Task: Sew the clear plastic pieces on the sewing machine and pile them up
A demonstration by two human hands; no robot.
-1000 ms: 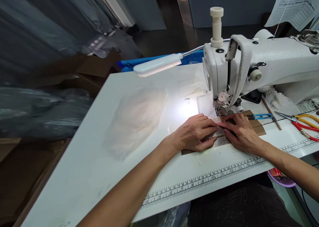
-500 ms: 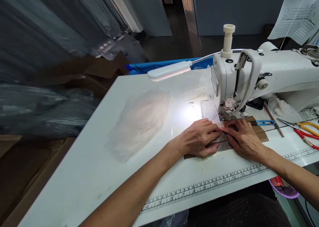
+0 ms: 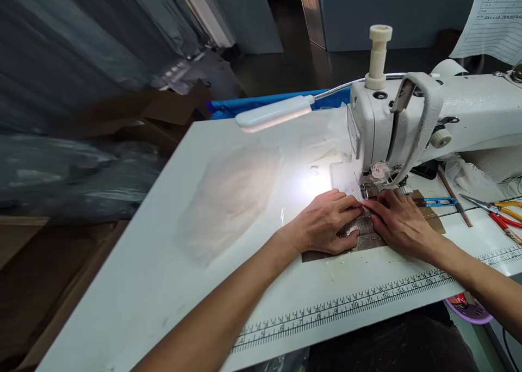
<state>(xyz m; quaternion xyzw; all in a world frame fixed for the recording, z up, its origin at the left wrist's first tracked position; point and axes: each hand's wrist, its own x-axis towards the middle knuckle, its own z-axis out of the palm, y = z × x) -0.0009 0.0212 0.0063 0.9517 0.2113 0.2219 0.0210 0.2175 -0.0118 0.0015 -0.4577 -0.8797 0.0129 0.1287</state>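
Observation:
My left hand [image 3: 328, 222] is closed, its fingertips bent down on a thin, sheer, shiny fabric [image 3: 369, 240]. Close by on its right, my right hand [image 3: 402, 219] pinches the same fabric, and the fingertips of both hands nearly meet. Just beyond them is the presser foot [image 3: 369, 191] of a white sewing machine [image 3: 373, 122]. Beneath the fabric and hands lies a brown sheet [image 3: 433, 219], partly covered. The exact edge between my fingertips is too small to make out.
Blue thread snips [image 3: 438, 202], a brown stick [image 3: 457, 200] and red-and-yellow-handled pliers [image 3: 503, 211] lie to the right. A lamp [image 3: 275, 113] hangs over the white table [image 3: 142, 285]. A printed ruler [image 3: 346, 307] runs along the front edge, with a purple basket [image 3: 473, 313] below.
The view has shifted slightly, so the machine appears a little larger and farther right. My hands stay at the fabric, with the fingers only slightly shifted.

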